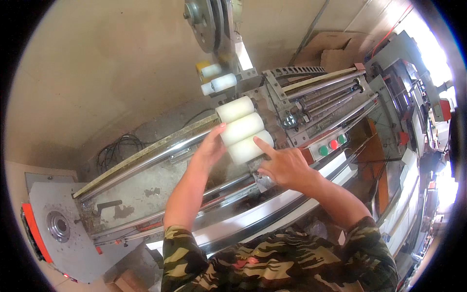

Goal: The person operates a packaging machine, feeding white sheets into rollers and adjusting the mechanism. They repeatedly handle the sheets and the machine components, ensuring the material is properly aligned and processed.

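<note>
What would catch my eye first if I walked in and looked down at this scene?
Most likely the three pale cream rollers stacked side by side at the middle of a long metal machine, with the left hand against their left ends and the right hand touching the nearest one with a finger. Next, the green and red buttons just right of the hands, and the camouflage sleeves at the bottom.

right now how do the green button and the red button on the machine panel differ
The green button is green and sits nearer the person's right hand; the red button is red and sits farther along the panel, between two green ones. Both are round, look about the same size, and are mounted in the same row on the light panel. Neither is being touched.
</note>
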The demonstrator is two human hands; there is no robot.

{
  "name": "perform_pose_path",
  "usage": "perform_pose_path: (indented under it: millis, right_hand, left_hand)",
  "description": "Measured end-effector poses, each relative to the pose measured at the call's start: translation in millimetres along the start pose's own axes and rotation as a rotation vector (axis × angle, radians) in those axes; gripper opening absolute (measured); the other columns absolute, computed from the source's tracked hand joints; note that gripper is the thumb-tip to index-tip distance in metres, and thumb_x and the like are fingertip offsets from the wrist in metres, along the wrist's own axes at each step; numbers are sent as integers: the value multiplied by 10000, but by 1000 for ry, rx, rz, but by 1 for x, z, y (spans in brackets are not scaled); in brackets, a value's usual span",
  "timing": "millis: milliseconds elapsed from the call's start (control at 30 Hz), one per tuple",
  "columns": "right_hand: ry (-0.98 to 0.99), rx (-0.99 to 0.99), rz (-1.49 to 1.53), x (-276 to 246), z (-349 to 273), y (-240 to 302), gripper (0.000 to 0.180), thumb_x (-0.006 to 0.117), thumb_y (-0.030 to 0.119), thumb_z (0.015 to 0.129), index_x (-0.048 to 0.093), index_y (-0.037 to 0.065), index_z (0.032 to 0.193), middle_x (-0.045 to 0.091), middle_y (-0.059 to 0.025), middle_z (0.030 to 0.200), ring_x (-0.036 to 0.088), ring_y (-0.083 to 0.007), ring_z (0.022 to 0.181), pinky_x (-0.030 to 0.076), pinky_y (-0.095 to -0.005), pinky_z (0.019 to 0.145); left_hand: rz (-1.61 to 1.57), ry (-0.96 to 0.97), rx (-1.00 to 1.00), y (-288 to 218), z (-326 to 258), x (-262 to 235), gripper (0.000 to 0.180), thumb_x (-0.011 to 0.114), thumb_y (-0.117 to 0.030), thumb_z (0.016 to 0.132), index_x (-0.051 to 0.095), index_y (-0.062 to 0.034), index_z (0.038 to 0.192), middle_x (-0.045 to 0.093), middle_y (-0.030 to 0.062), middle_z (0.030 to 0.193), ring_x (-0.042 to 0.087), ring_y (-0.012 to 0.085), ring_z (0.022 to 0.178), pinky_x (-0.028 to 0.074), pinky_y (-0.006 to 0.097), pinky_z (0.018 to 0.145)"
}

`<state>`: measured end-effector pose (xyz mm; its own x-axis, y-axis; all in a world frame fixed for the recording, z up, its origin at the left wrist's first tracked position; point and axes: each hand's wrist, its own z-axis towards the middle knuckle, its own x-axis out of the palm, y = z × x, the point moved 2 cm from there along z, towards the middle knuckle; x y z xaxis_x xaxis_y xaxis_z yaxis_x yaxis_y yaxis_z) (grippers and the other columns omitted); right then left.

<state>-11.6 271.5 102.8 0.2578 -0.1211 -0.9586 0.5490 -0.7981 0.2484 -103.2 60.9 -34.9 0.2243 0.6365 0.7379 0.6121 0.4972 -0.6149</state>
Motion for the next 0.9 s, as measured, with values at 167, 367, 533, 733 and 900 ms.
perform_pose_path:
  millis: [167,367,533,733,900]
  right_hand:
    - [45,-10,0,-1,14,0,218,659,299,928,707,118,818,452,-177,1525,697,-329,709,541,-447,640]
    - [153,-39,-84,3,-3,2,218,626,336,947,694,142,875,450,-166,1526,695,-334,723,534,-443,642]
    - [144,-53,-108,-2,-9,3,236,606,331,956,688,134,856,462,-157,1519,698,-323,751,537,-443,676]
    - [102,-18,23,-1,1,1,249,643,304,933,676,97,798,482,-171,1497,694,-321,693,540,-444,634]
    - [44,-135,1,-4,-23,4,146,640,234,882,654,100,828,488,-257,1454,707,-324,690,556,-445,594]
  left_hand:
    - [-80,-1,43,6,1,10,728,567,-566,959,448,-72,1480,535,135,1463,518,296,1334,389,479,1133]
    - [-197,17,55,18,4,2,808,590,-639,930,448,-69,1485,519,145,1482,505,296,1356,411,488,1136]
    - [14,-29,43,8,-1,-1,701,559,-531,991,439,-50,1486,511,117,1486,485,288,1359,346,476,1160]
    - [5,32,-22,-2,-5,5,696,633,-444,931,455,-40,1469,525,137,1468,504,298,1340,358,469,1157]
    - [-53,80,-19,-1,2,8,731,617,-486,910,457,-40,1467,526,157,1462,500,317,1343,370,492,1145]
